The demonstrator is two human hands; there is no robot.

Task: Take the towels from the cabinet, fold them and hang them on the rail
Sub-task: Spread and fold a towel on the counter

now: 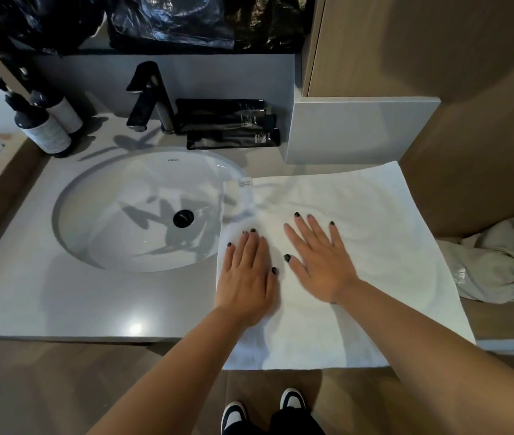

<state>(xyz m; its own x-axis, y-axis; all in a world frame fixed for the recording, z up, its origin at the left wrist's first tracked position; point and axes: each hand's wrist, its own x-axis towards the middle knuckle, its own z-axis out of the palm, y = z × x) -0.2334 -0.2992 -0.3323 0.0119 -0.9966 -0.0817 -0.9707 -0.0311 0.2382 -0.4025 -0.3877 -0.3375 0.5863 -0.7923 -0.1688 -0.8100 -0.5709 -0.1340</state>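
Both hands — left [244, 274], right [321, 262] — press flat on the towel [390, 246].

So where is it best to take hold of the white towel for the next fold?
Probably the two near corners of the towel, from the person's own side: that edge overhangs the counter, so fingers can slip under it. Both hands, left and right, lie flat on it now.

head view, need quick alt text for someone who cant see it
Both hands, left hand and right hand, press flat on a white towel spread on a grey counter beside a white sink, with a black tap behind.
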